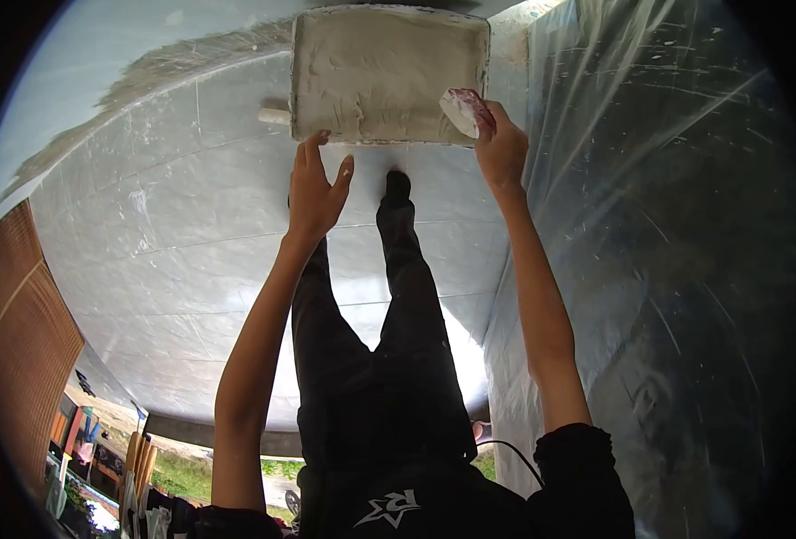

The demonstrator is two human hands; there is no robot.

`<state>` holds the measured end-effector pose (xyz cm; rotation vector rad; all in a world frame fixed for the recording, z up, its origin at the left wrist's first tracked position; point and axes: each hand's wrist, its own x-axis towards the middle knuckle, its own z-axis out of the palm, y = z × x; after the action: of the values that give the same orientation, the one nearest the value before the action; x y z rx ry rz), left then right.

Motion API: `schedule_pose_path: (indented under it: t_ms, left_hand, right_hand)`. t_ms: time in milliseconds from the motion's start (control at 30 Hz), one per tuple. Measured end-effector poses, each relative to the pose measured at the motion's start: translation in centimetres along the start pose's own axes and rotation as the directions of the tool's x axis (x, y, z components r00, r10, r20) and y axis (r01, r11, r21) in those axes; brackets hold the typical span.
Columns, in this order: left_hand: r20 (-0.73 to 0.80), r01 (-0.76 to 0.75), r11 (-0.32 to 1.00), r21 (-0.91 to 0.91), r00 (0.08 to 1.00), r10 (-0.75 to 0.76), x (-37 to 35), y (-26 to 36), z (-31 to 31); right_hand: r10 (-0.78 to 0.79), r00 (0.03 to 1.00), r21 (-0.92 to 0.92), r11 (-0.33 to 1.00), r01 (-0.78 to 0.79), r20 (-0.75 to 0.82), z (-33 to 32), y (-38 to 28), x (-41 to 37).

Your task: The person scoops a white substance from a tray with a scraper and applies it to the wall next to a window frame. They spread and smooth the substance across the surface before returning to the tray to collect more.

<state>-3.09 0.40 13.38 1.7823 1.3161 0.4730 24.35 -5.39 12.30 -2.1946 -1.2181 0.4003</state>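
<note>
A wide rectangular tray [294, 81] full of smooth beige-grey paste [384, 67] is in front of me at the top of the view. My right hand [503, 148] is closed around a small red-and-white hand tool [466, 112], smeared with pale paste, at the tray's near right corner. The hand covers part of the tool, so its exact kind does not show. My left hand [319, 187] is held at the near left edge of the tray, fingers apart and holding nothing. Bits of paste stick to its fingertips.
A short pale handle [274, 116] juts out left of the tray. Clear plastic sheeting [650, 225] hangs along the right side. Underfoot is a grey floor [209, 207] with pale smears. A brown corrugated panel [25, 305] stands at left, with grass [182, 474] behind me.
</note>
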Motion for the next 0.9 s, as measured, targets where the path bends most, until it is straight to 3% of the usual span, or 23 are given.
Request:
schedule_pose_path:
  t_ms: [100,167,367,733,900]
  left_hand:
    - [0.045,0.088,0.994,0.062,0.995,-0.091,-0.2,-2.4,3.5]
    - [-0.065,0.041,0.971,0.235,0.998,-0.026,0.1,-3.5,5.4]
    - [-0.116,0.033,0.908,0.417,0.993,0.017,1.3,-6.0,7.8]
    - [-0.149,0.059,0.922,0.384,0.989,-0.001,2.1,-6.8,9.3]
    - [-0.161,0.052,0.912,0.408,0.987,0.015,2.3,-6.8,9.5]
  right_hand:
    - [-0.044,0.987,-0.195,0.978,0.074,0.156,2.5,2.4,0.9]
    - [-0.059,0.981,-0.225,0.969,0.1,0.183,3.7,3.2,1.1]
    - [-0.089,0.972,-0.276,0.95,0.148,0.216,5.0,4.3,0.9]
    - [-0.076,0.954,-0.234,0.961,0.147,0.291,4.4,4.5,1.2]
    - [-0.065,0.909,-0.194,0.968,0.157,0.411,4.7,4.0,1.7]
